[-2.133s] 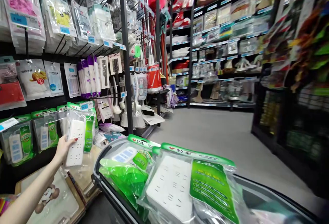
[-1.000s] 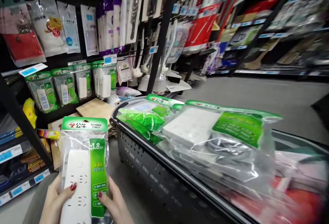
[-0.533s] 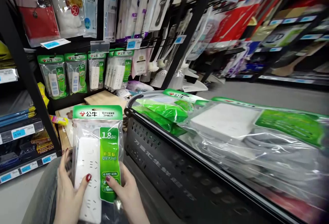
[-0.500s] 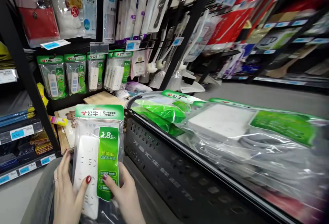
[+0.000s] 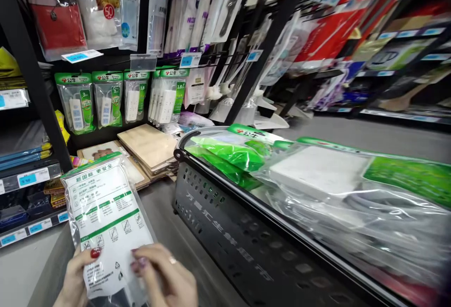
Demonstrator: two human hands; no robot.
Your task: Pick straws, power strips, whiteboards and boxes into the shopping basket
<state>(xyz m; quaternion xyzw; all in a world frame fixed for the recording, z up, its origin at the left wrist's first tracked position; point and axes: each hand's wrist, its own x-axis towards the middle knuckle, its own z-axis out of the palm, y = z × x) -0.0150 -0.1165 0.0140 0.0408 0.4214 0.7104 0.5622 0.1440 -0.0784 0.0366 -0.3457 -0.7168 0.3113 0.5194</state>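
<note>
A bagged power strip (image 5: 109,222) is tilted in front of me with its white printed back showing. My left hand (image 5: 75,274) grips its lower left edge, the red-nailed thumb lying on the front. Over the lower right part of the bag is my right hand (image 5: 169,274), its fingers curled together and slightly blurred. Whether those fingertips touch the plastic is unclear. To the right, a black shopping basket (image 5: 218,232) holds bagged power strips (image 5: 317,171) with green labels.
Several packaged power strips (image 5: 132,100) hang on the rack ahead. Below them are wooden boards (image 5: 148,145) on a low shelf. A black shelf post (image 5: 38,72) stands at the left. Dustpans (image 5: 243,110) hang behind the basket.
The bagged power strip has been turned from its green-labelled front to its white back and now leans left. My right hand has come off its right edge and curled in front of it.
</note>
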